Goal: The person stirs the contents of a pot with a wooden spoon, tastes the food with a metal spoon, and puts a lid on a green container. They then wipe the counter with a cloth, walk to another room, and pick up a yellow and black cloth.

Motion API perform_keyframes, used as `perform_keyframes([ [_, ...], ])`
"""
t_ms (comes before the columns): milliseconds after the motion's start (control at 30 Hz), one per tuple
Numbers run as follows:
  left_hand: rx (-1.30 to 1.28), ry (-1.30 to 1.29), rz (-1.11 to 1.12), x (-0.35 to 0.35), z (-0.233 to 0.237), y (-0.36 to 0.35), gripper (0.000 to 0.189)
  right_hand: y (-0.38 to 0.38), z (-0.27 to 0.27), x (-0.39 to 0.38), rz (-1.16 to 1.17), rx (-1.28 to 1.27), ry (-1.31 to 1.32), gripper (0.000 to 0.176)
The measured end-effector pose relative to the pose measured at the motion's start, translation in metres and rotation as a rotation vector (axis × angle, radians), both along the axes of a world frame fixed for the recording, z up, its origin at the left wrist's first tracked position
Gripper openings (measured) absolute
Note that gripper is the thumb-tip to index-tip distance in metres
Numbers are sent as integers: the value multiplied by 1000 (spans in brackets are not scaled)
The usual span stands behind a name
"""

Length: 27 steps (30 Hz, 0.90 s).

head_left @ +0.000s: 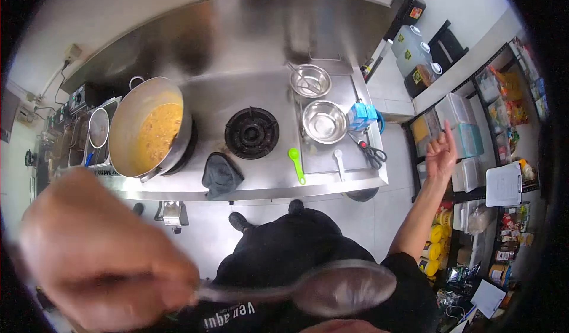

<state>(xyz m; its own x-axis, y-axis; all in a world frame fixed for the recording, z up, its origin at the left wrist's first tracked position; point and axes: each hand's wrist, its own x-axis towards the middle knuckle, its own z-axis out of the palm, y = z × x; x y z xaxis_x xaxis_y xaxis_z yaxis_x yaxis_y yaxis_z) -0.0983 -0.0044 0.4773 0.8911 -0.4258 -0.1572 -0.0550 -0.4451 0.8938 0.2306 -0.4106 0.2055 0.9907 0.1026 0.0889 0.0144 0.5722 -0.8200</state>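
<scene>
Close to the camera, my left hand (112,256) is closed round the handle of a metal spoon (347,287), whose bowl points right in front of my dark shirt; the hand is a little blurred. My right hand (441,153) is raised at the right with the index finger stretched out and the other fingers partly curled, holding nothing. A large pot (124,128) of yellowish-orange food with darker bits (160,133) stands on the left of the steel counter. To its right lies a dark folded cloth (221,176) at the counter's front edge.
A black gas burner (252,133) sits mid-counter. Right of it are two metal bowls (325,122) (310,80), a green measuring spoon (297,166), a white one (339,165), scissors (373,154) and blue cartons (361,117). Loaded shelves (474,185) line the right; a strainer (99,128) is left.
</scene>
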Motion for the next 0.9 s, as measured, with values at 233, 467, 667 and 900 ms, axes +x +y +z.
perform_keyframes([
  [233,148,219,694,152,-125,0,22,27,-160,21,394,-465,467,34],
  [467,-247,474,973,311,-366,46,21,30,-234,-29,431,-1364,-260,26],
  [667,-325,518,1108,379,-480,32,23,44,-246,-54,494,-1522,-278,23],
  [900,-3,201,1149,357,-513,38,28,78,-263,-46,280,-1726,-544,28],
])
